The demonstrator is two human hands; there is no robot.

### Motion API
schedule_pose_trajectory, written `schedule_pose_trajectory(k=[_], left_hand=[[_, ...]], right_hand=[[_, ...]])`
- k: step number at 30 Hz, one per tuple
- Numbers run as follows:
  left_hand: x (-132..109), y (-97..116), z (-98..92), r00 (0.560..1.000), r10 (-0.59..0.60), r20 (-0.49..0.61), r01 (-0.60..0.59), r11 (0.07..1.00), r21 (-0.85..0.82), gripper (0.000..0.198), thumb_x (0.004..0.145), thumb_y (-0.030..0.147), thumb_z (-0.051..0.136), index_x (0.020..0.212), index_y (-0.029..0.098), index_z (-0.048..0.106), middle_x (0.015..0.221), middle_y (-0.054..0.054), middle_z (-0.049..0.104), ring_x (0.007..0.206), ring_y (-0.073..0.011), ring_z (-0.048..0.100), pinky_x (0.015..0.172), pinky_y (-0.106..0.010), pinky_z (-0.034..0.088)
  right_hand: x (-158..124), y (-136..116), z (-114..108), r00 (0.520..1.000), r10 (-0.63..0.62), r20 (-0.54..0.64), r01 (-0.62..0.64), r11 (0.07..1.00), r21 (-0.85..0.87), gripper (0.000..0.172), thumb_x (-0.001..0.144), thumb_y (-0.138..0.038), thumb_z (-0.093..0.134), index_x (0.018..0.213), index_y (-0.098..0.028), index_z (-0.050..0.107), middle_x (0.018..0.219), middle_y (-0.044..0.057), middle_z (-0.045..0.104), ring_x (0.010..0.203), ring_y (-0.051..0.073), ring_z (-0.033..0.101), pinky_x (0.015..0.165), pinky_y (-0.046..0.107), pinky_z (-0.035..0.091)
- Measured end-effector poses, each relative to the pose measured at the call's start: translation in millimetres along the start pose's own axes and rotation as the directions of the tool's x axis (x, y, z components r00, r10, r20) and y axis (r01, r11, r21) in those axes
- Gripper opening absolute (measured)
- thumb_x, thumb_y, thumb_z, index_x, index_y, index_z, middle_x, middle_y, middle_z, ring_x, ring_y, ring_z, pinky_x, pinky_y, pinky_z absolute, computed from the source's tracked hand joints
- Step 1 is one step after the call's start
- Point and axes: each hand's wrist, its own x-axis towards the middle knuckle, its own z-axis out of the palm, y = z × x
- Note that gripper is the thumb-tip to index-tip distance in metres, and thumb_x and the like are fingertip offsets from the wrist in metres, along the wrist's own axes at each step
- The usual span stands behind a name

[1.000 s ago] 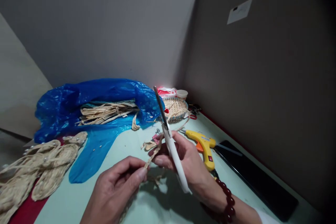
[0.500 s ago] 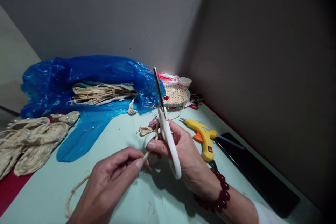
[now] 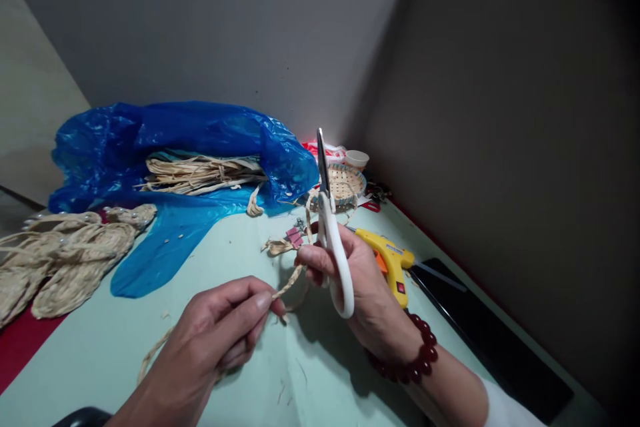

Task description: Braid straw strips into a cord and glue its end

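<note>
A thin straw braid [image 3: 289,283] is stretched between my two hands above the pale green table. My left hand [image 3: 225,330] pinches one part of it between thumb and forefinger, and a loose end hangs below the fingertips. Higher up, my right hand [image 3: 353,273] grips the braid with thumb and fingers. That same hand also carries white-handled scissors [image 3: 330,227], blades shut and pointing up. A beaded bracelet circles the right wrist. Behind the hands lie a pink clip [image 3: 294,236] and a tuft of straw [image 3: 277,247].
A yellow glue gun [image 3: 393,260] rests right of my right hand, beside a black flat tray-like object [image 3: 495,333]. At the back are a blue plastic bag [image 3: 200,120] with straw bundles [image 3: 200,173], a woven basket [image 3: 345,183] and a cup [image 3: 357,159]. Straw sandals [image 3: 90,260] lie left.
My right hand has moved up and away from the left, with the scissors, so more of the braid shows between them. The view has shifted slightly.
</note>
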Motion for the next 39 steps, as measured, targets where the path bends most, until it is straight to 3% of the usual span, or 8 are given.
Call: schedule_pose_trajectory(k=[5,10,14,19,22,27,34,39], left_hand=[[-2,2,4.0,0.998,0.044,-0.044,-0.042,0.998,0.038,0.024,0.071,0.043,0.075,0.081,0.021,0.071,0.063,0.001,0.06,0.045,-0.0047,0.036,0.04,-0.013,0.025],[-2,-3,3.7,0.982,0.163,-0.099,-0.144,0.973,0.181,0.026,0.072,0.045,0.073,0.081,0.021,0.068,0.045,0.005,0.056,0.038,-0.0073,0.043,0.038,-0.015,0.037],[0,-5,0.1,0.977,0.2,-0.072,-0.175,0.948,0.264,0.028,0.074,0.045,0.071,0.088,0.022,0.065,0.051,0.004,0.062,0.04,-0.011,0.052,0.043,-0.021,0.042],[-1,-3,-1.9,0.96,0.245,-0.138,-0.174,0.903,0.392,0.036,0.072,0.053,0.069,0.092,0.024,0.063,0.059,0.006,0.059,0.038,-0.009,0.048,0.045,-0.023,0.039],[-1,-3,-4.7,0.965,0.245,-0.097,-0.181,0.884,0.431,0.035,0.078,0.055,0.062,0.093,0.024,0.066,0.052,0.008,0.052,0.039,-0.0095,0.042,0.045,-0.023,0.036],[-2,-3,-6.4,0.974,0.226,0.01,-0.216,0.919,0.329,0.028,0.082,0.049,0.061,0.087,0.024,0.071,0.063,0.005,0.055,0.051,-0.0104,0.045,0.05,-0.022,0.035],[-5,-1,-4.5,0.993,0.116,0.029,-0.12,0.978,0.17,0.032,0.077,0.052,0.065,0.081,0.021,0.07,0.062,0.004,0.047,0.052,-0.0096,0.031,0.048,-0.024,0.02],[-4,-3,-5.6,0.997,0.076,0.033,-0.077,0.996,0.033,0.03,0.074,0.049,0.07,0.079,0.02,0.069,0.072,0.0,0.055,0.049,-0.0071,0.026,0.048,-0.026,0.013]], right_hand=[[4,-1,-6,0.997,-0.074,-0.022,0.074,0.997,-0.016,0.031,0.07,-0.027,0.081,0.088,-0.017,0.059,0.068,-0.005,0.058,0.053,0.005,0.048,0.048,0.014,0.039],[6,-3,-12,0.99,-0.121,-0.066,0.12,0.993,-0.017,0.032,0.072,-0.027,0.08,0.093,-0.018,0.058,0.067,-0.006,0.058,0.052,0.004,0.045,0.047,0.013,0.036],[7,-8,-14,0.983,-0.145,-0.115,0.142,0.989,-0.027,0.036,0.073,-0.031,0.08,0.097,-0.017,0.057,0.068,-0.005,0.059,0.052,0.004,0.044,0.047,0.013,0.038],[7,-11,-15,0.97,-0.182,-0.159,0.175,0.983,-0.056,0.033,0.073,-0.033,0.08,0.092,-0.017,0.057,0.067,-0.006,0.057,0.052,0.003,0.043,0.047,0.012,0.037],[6,-12,-14,0.965,-0.199,-0.172,0.189,0.979,-0.072,0.034,0.072,-0.033,0.081,0.091,-0.018,0.058,0.066,-0.007,0.057,0.051,0.003,0.045,0.045,0.012,0.037],[7,-12,-13,0.962,-0.213,-0.168,0.206,0.977,-0.062,0.033,0.073,-0.035,0.08,0.091,-0.018,0.058,0.065,-0.007,0.056,0.05,0.003,0.045,0.045,0.013,0.038],[6,-8,-11,0.97,-0.199,-0.141,0.192,0.979,-0.065,0.035,0.074,-0.035,0.079,0.096,-0.019,0.057,0.066,-0.006,0.061,0.05,0.003,0.046,0.046,0.012,0.039],[6,-7,-9,0.984,-0.159,-0.078,0.151,0.983,-0.103,0.034,0.071,-0.033,0.082,0.09,-0.017,0.058,0.06,-0.008,0.059,0.047,0.002,0.046,0.042,0.01,0.036]])
